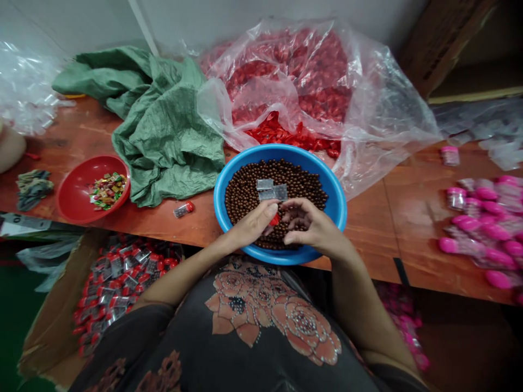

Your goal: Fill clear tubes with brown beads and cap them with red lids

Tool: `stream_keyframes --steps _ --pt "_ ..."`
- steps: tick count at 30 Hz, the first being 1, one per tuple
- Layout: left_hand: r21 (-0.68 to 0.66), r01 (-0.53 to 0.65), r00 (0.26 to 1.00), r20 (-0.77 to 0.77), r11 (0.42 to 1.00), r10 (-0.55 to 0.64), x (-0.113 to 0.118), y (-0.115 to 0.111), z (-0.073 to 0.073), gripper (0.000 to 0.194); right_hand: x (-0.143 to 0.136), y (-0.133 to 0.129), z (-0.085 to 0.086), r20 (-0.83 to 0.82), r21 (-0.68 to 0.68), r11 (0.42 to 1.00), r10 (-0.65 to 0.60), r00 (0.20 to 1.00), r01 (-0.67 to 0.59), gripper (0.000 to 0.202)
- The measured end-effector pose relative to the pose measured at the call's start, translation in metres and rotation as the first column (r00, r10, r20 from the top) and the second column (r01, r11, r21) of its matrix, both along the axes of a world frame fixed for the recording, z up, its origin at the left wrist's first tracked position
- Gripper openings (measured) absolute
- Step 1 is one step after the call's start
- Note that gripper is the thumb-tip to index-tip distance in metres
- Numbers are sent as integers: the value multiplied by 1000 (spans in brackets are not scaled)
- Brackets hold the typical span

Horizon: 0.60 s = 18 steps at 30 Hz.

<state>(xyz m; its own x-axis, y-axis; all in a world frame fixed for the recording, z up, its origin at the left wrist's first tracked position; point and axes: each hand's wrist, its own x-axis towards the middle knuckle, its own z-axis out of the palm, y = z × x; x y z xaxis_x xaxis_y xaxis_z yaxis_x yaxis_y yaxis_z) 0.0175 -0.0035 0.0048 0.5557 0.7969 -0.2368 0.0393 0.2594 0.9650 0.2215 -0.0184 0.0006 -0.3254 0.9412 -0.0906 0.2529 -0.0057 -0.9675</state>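
My left hand (256, 222) is closed over the near side of a blue basin (341, 209), its thumb and fingers around a small red cap (274, 220). Whether a container is joined to that cap is hidden by the fingers. Just to the right, my right hand (312, 224) has curled fingers with its thumb apart, and nothing shows in it. Brown round beads (245, 188) fill much of the basin. Beyond my fingertips, two small clear plastic boxes (265, 184) lie on the beads.
Behind the basin lies a clear bag of red caps (286, 81). Left are a green woven sack (167, 136), a red bowl (67, 190) of wrapped pieces and a red-capped container (183, 209). A carton (49, 321) holds similar containers below. Pink-capped containers (486, 234) lie right.
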Motion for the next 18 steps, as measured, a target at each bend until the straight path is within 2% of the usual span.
stream_keyframes --steps 3,5,7,10,13,18 --pt "78 57 998 5 995 -57 -4 2 3 57 -4 1 -2 1 24 998 50 999 -50 100" --pt "109 27 1000 2 994 -28 -8 3 6 56 -7 0 -3 -41 -14 996 90 995 -91 98" --pt "137 -24 999 -28 990 28 -12 4 8 57 -7 -2 -2 -44 -12 998 62 997 -63 92" --pt "204 -34 985 -159 978 68 -14 4 10 57 -6 -5 2 73 54 998 -23 997 19 81" --pt "264 -38 954 -277 964 114 -11 2 8 55 -11 -8 7 258 155 988 -52 965 12 68" --pt "292 -224 925 -236 930 297 3 -2 -2 52 -36 -18 3 422 386 922 -132 897 -46 72"
